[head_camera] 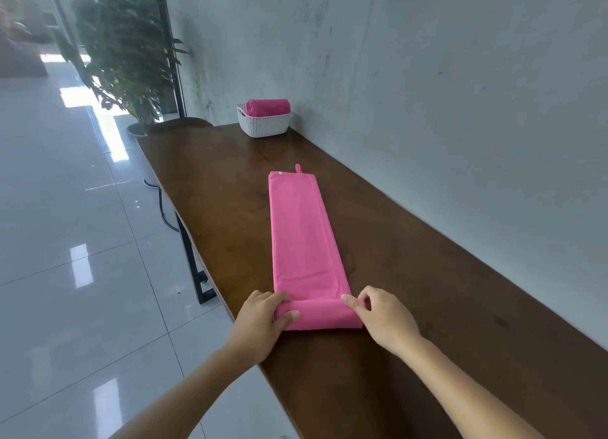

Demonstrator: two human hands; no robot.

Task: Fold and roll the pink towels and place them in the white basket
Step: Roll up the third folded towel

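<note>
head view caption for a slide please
Left hand and right hand roll the near end of a folded pink towel on a wooden table; a rolled towel sits in the white basket.

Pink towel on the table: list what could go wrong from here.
Only the first turn is rolled; if the left hand and right hand advance unevenly, the folded towel may roll crooked. The white basket already holds one rolled towel, so a loose roll might not fit.

The left hand (260, 326) and right hand (385, 320) are bare. So are the left forearm (184, 392) and right forearm (460, 386).
</note>
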